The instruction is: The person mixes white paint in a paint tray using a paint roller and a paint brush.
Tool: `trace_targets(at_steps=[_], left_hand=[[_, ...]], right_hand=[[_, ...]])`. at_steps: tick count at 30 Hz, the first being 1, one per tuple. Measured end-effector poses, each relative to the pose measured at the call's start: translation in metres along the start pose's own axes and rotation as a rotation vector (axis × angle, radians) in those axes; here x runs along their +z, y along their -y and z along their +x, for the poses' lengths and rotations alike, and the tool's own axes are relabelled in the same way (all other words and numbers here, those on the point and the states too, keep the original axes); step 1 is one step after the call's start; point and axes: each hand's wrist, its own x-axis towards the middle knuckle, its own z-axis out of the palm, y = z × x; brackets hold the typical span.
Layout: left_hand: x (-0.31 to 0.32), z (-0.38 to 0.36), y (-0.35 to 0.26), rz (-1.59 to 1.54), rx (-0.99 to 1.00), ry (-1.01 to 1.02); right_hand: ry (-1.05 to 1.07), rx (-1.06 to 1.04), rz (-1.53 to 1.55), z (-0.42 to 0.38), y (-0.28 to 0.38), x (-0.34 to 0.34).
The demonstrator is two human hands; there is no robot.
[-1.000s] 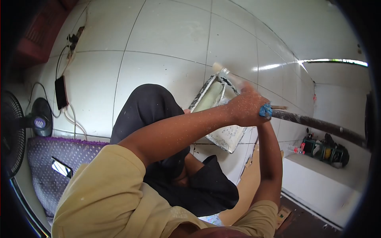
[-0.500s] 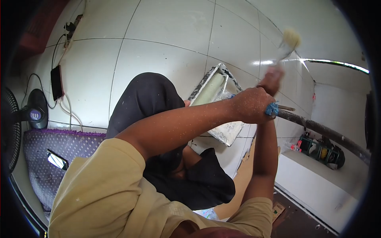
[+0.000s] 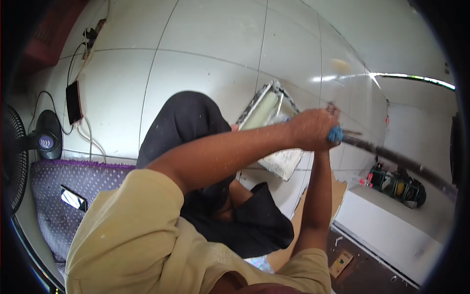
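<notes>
My left hand is closed around the near end of a long, paint-spattered pole, beside a blue tie wound on it. A thin stick juts out by the tie. Just beyond, my right hand is mostly hidden behind the left and smeared by motion. It grips what looks like a paintbrush, whose cream head is raised and badly blurred. Under my left forearm lies a paint-smeared tray on the tiles, with a pale roller-like cylinder inside.
A phone on a cable lies on the tiles near a fan. Another phone rests on a dotted cushion. At right, a dark rack of items stands on a white ledge. Cardboard lies beneath my right arm.
The cream brush head has swung left and down, and my right hand has dropped lower behind the left. My left hand and the pole have shifted only slightly.
</notes>
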Motion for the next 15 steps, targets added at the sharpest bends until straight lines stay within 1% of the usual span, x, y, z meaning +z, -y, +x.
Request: trace_targets(at_steps=[2, 3, 4, 5, 6, 7, 8, 9, 10, 11, 13, 14, 15], left_hand=[[-0.002, 0.003, -0.005, 0.01, -0.037, 0.029], [-0.008, 0.005, -0.004, -0.034, -0.037, -0.005], [-0.013, 0.008, -0.002, -0.079, -0.043, -0.035], [-0.013, 0.013, 0.004, -0.099, -0.027, -0.044], [-0.011, 0.017, 0.011, -0.124, -0.02, -0.047], [-0.01, 0.021, 0.015, -0.081, 0.009, -0.108], [-0.015, 0.021, 0.012, -0.065, -0.039, -0.131], [-0.022, 0.019, 0.006, -0.098, -0.137, -0.103], [-0.023, 0.021, 0.006, -0.07, -0.144, -0.125], [-0.019, 0.022, 0.01, -0.085, -0.107, -0.168], [-0.034, 0.025, -0.006, -0.133, -0.081, -0.148], [-0.032, 0.02, -0.003, -0.131, -0.081, -0.119], [-0.03, 0.018, 0.001, -0.125, -0.078, -0.178]], right_hand=[[-0.215, -0.489, -0.492, -0.085, 0.033, 0.029], [-0.321, -0.755, -0.732, -0.115, 0.041, 0.042], [-0.359, -0.428, -0.699, -0.141, 0.031, 0.042], [-0.284, -0.286, -0.617, -0.166, 0.018, 0.043], [-0.251, -0.202, -0.561, -0.189, 0.003, 0.045], [-0.218, -0.107, -0.5, -0.216, -0.013, 0.049], [-0.227, -0.07, -0.518, -0.243, -0.026, 0.056], [-0.236, -0.045, -0.533, -0.264, -0.032, 0.066], [-0.286, -0.001, -0.474, -0.286, -0.024, 0.088], [-0.335, -0.033, -0.53, -0.301, -0.029, 0.094], [-0.41, -0.014, -0.446, -0.327, -0.002, 0.12], [-0.472, -0.093, -0.343, -0.336, 0.01, 0.13], [-0.538, -0.178, -0.241, -0.342, 0.019, 0.134]])
